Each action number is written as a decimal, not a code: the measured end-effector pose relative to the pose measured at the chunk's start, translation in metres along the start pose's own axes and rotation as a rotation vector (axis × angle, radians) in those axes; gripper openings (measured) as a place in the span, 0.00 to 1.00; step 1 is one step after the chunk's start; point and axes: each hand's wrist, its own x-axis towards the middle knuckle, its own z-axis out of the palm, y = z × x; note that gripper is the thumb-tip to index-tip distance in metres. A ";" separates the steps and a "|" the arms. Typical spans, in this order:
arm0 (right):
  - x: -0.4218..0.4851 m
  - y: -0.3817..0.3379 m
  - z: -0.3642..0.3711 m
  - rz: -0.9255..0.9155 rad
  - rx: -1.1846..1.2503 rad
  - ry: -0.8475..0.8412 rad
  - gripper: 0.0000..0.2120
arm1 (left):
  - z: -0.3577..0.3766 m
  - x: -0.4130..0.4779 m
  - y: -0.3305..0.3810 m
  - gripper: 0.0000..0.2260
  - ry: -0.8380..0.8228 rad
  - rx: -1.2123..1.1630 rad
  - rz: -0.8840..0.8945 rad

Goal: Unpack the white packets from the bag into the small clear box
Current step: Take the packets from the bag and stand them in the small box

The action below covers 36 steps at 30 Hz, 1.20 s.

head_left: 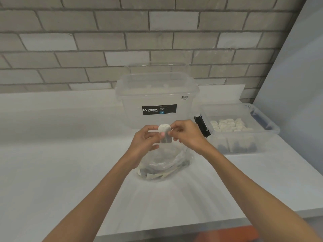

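A small white packet (164,132) is held up above the clear plastic bag (163,165), which stands on the white counter with more packets lying in its bottom. My left hand (146,139) pinches the packet's left side and my right hand (185,134) pinches its right side. To the right sits the small clear box (262,119) with black side clips; several white packets (230,125) lie in rows inside it.
A large clear lidded box labelled Megabox (157,100) stands just behind my hands, against the grey brick wall. The white counter (61,154) stretches left and toward me. A pale wall panel (297,75) borders the right side.
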 end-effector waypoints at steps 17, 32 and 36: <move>-0.002 0.019 0.028 -0.047 -1.108 -0.445 0.09 | -0.016 0.006 -0.030 0.03 0.000 0.802 0.172; 0.001 0.044 0.025 -0.047 -0.993 -0.428 0.11 | -0.010 0.008 -0.036 0.02 -0.001 0.829 0.181; 0.004 0.048 0.015 0.027 -0.783 -0.515 0.14 | -0.009 0.009 -0.036 0.02 -0.001 0.825 0.186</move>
